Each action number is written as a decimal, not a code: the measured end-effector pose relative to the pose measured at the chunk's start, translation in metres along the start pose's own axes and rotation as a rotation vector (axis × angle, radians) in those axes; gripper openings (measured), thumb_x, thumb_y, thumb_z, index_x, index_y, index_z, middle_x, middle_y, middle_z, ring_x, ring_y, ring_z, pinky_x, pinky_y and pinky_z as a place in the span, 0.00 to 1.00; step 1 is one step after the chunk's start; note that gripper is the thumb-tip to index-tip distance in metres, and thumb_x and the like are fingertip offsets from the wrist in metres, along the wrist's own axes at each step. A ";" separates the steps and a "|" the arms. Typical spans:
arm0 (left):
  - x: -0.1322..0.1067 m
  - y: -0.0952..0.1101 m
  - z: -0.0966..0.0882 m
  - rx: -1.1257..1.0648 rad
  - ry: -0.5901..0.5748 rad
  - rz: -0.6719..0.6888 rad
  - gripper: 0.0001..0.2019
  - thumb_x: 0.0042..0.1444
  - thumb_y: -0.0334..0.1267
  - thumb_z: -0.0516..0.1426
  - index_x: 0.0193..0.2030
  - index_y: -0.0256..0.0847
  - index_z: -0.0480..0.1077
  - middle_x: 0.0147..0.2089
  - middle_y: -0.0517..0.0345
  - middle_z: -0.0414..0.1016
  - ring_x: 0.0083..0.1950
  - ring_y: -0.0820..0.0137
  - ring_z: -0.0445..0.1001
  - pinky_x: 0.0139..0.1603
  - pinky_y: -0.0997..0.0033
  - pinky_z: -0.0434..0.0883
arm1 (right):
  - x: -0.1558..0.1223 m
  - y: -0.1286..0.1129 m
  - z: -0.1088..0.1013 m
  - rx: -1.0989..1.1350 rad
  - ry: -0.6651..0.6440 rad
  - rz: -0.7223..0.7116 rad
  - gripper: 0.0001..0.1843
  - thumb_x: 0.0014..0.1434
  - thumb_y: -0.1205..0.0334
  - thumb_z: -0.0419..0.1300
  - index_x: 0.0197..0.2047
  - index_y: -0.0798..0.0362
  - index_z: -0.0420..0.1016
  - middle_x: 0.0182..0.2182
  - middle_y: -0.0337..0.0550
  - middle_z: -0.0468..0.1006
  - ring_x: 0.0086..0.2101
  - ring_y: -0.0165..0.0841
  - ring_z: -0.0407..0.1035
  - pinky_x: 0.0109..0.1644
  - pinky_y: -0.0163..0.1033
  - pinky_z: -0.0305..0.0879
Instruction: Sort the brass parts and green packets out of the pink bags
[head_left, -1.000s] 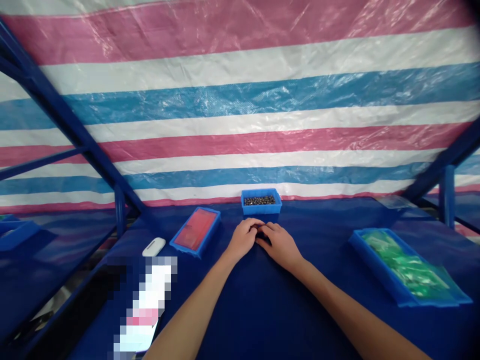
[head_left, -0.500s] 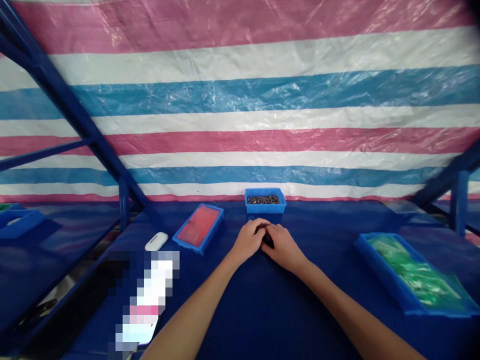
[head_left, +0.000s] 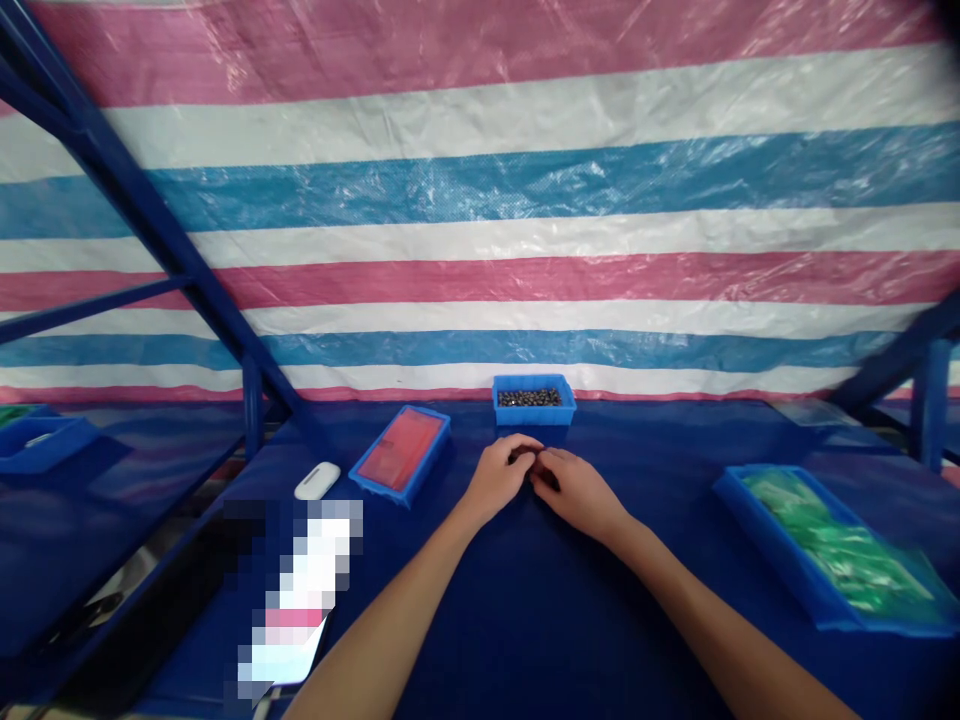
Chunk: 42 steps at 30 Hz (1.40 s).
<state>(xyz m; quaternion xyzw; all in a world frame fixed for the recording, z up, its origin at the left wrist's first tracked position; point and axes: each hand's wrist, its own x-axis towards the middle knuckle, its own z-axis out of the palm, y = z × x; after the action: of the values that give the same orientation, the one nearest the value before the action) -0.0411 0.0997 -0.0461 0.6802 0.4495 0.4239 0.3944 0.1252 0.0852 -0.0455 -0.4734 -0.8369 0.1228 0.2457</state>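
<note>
My left hand [head_left: 499, 475] and my right hand [head_left: 577, 490] rest together on the dark blue table [head_left: 525, 620], fingertips meeting. Both have curled, pinched fingers around a small dark item between them that I cannot make out. Just beyond the hands stands a small blue bin [head_left: 534, 401] filled with small dark pieces. A flat blue tray with red contents [head_left: 401, 465] lies to the left of my left hand.
A long blue tray of green packets [head_left: 832, 545] lies at the right. A white oval object [head_left: 317, 481] and a blurred white-and-pink item [head_left: 292, 600] sit at the left. Blue shelf posts [head_left: 252, 410] flank the table; a striped tarp [head_left: 480, 200] hangs behind.
The hands stay joined at the same spot, with fingers shifting slightly. The view has drifted a little, so everything sits slightly further right.
</note>
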 end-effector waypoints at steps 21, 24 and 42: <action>0.005 -0.013 0.002 -0.030 0.268 -0.078 0.12 0.63 0.37 0.51 0.40 0.42 0.76 0.42 0.56 0.80 0.45 0.67 0.77 0.48 0.69 0.71 | 0.008 0.018 -0.001 0.220 0.147 0.240 0.21 0.66 0.46 0.51 0.31 0.50 0.73 0.24 0.39 0.75 0.26 0.34 0.69 0.33 0.37 0.59; 0.004 -0.015 0.003 0.020 0.254 -0.076 0.11 0.63 0.37 0.51 0.41 0.43 0.76 0.42 0.56 0.80 0.44 0.67 0.77 0.48 0.68 0.71 | 0.005 0.012 -0.008 -0.021 0.160 0.238 0.19 0.68 0.51 0.50 0.29 0.49 0.71 0.26 0.41 0.76 0.27 0.34 0.68 0.32 0.37 0.56; 0.002 -0.009 0.004 0.196 0.215 -0.031 0.12 0.64 0.36 0.50 0.41 0.44 0.76 0.42 0.56 0.80 0.45 0.65 0.75 0.48 0.67 0.70 | 0.003 0.054 -0.041 0.254 -0.053 0.207 0.18 0.62 0.45 0.56 0.34 0.50 0.76 0.27 0.38 0.75 0.29 0.32 0.68 0.35 0.36 0.60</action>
<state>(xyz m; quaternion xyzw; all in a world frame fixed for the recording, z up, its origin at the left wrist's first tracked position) -0.0391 0.1039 -0.0550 0.6589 0.5390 0.4424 0.2822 0.1850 0.1153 -0.0336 -0.5187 -0.7677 0.2648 0.2672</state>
